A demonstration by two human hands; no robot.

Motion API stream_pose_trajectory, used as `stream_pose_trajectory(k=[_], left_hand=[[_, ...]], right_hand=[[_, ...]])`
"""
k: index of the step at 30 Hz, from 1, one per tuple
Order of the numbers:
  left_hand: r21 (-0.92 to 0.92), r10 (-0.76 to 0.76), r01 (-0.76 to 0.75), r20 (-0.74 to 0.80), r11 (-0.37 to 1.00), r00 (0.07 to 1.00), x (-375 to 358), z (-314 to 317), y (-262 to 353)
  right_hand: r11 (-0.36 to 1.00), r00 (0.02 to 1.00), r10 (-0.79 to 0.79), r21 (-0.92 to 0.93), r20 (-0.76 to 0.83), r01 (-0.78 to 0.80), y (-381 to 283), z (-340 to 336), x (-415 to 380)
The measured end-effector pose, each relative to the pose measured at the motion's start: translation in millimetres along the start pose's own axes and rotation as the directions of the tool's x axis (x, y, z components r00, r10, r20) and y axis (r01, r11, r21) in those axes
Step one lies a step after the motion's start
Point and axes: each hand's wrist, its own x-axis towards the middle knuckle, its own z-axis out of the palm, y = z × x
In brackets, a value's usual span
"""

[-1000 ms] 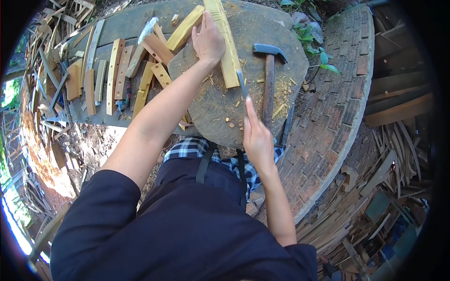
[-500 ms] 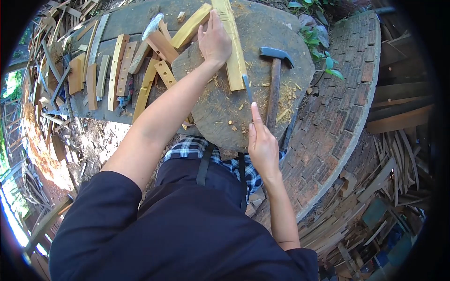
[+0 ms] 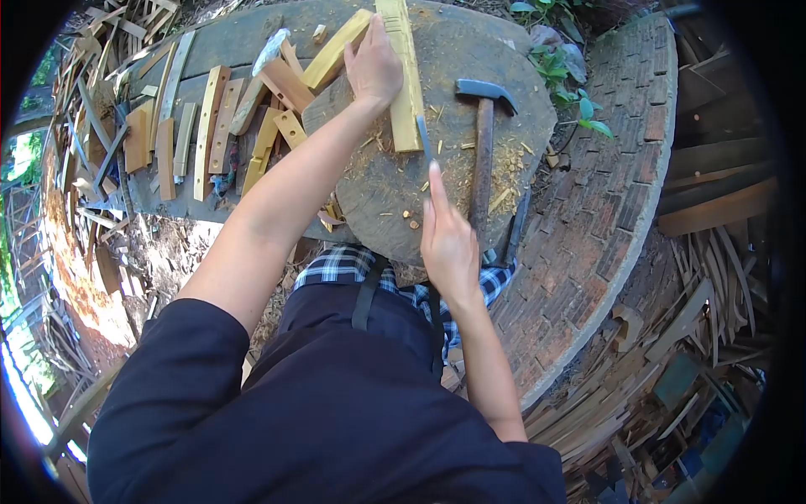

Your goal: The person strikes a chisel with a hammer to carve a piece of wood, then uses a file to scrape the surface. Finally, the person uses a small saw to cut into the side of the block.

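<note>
A pale yellow wooden board (image 3: 403,101) lies lengthwise on the round wooden stump top (image 3: 369,202), with short dark lines marked across its far part. My left hand (image 3: 374,67) grips its left edge, fingers pointing away from me. In my right hand (image 3: 452,248) is a chisel (image 3: 425,141), its handle hidden in my palm and the index finger stretched along it. The chisel's blade tip touches or lies very close to the board's right edge near the closer end. A hammer (image 3: 484,151) rests on the stump to the right, its head pointing away.
Wood chips (image 3: 508,172) are scattered on the stump. Several cut and drilled wood strips (image 3: 211,134) lie on the grey planks (image 3: 218,46) to the left. A curved brick ledge (image 3: 579,227) runs along the right, beside a green plant (image 3: 588,113) and piled scrap wood (image 3: 588,437).
My right hand and the chisel have shifted left and slightly away from me along the board's edge. The left hand keeps its hold; the whole view has shifted a little.
</note>
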Motion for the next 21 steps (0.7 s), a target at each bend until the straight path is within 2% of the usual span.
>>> stream_pose_trajectory(k=[4,11,13,16,20,21], left_hand=[[0.027,0.033,-0.033,-0.031,0.999,0.999,5,0,-3],[0.004,0.003,-0.003,-0.019,1.0,1.0,1,1,-3],[-0.024,0.017,-0.018,-0.005,1.0,1.0,4,1,1],[-0.02,0.006,-0.006,0.023,1.0,1.0,4,-4,4],[-0.018,-0.008,0.008,0.001,1.0,1.0,6,2,2],[-0.003,0.022,-0.022,-0.074,1.0,0.997,6,5,1]], right_hand=[[0.998,1.0,-0.015,-0.059,-0.014,0.014,1,1,22],[1.0,0.999,-0.006,0.002,-0.033,0.006,9,12,-25],[1.0,0.999,-0.013,-0.002,-0.045,0.013,4,13,0],[0.997,0.986,-0.069,0.003,-0.153,0.071,-4,26,53],[0.997,0.993,-0.07,-0.032,-0.092,0.067,7,12,1],[0.999,0.999,-0.033,-0.01,-0.038,0.033,8,6,-17]])
